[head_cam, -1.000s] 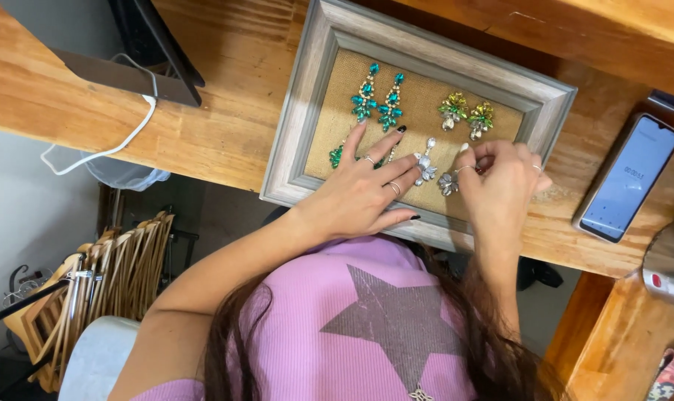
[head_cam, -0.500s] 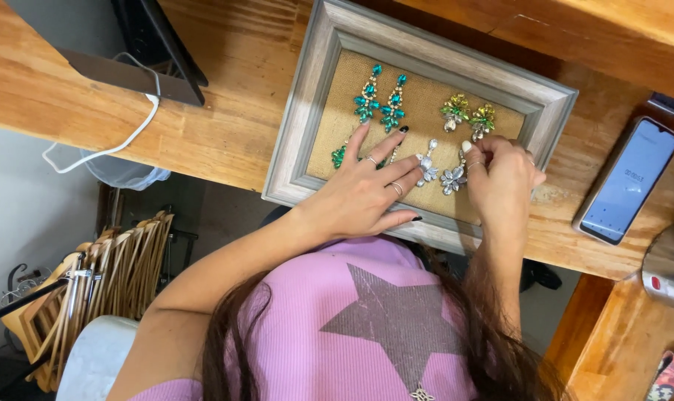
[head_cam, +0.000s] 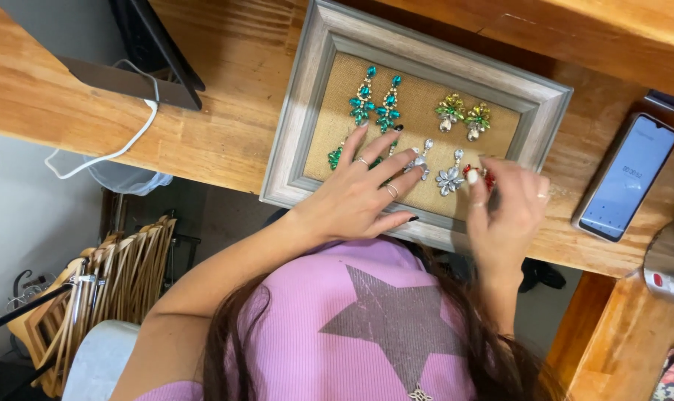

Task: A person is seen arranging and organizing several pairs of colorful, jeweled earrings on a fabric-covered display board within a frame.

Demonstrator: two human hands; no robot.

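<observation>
We've got a wooden bench w/ a grey picture frame lying flat on it, burlap backing inside serving as an earring board. Step in hand, as we judge it: setting earrings onto the burlap, lower row being filled. Our left hand lies flat on the burlap, fingers spread wide, fingertips just beside one silver flower earring, steadying the board. Our right hand sits at the frame's lower right, fingers curled and pinching at a small red earring; grip itself partly hidden, can't tell how firm. Second silver earring lies between the hands. Next move prob. calls for a fine push of the post through the cloth w/o shifting the frame.

Around: teal pair top left, yellow-green pair top right, green earring partly under our left fingers. Phone lies right of the frame, apart from it. White cable and dark stand to the left. Tight spacing near the silver pair is the main obstacle.
</observation>
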